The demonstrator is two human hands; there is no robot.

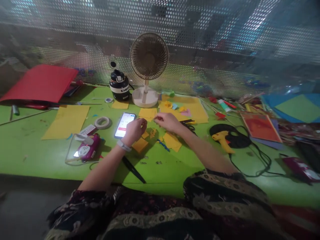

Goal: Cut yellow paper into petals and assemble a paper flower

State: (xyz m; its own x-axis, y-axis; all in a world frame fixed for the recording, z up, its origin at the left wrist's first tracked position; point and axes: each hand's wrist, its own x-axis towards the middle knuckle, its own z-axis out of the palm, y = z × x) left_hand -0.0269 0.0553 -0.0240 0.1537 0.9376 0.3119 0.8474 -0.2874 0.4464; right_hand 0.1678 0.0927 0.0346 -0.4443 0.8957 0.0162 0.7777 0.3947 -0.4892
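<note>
My left hand (pixel 135 129), with a pale watch band (pixel 124 145) at its wrist, is closed beside a lit phone (pixel 121 125). Its fingers curl together over yellow paper; anything in them is too small to make out. Across from it, my right hand (pixel 169 122) is closed too, fingertips pinched, with their contents unclear. Small yellow paper pieces (pixel 153 133) lie between and below the hands. A yellow square (pixel 140 145) sits under my left hand, and another yellow sheet (pixel 172 141) is below my right wrist. Nearby is a twisted blue strip (pixel 163 145). Scissors (pixel 190 126) lie partly behind my right forearm.
A white fan (pixel 145 97) and a black jar-like object (pixel 120 87) stand at the back. To the left are a tape roll (pixel 102 123) and purple power strip (pixel 88 148). A yellow glue gun (pixel 222 139) with trailing cord lies right. A black strip (pixel 133 170) lies in front.
</note>
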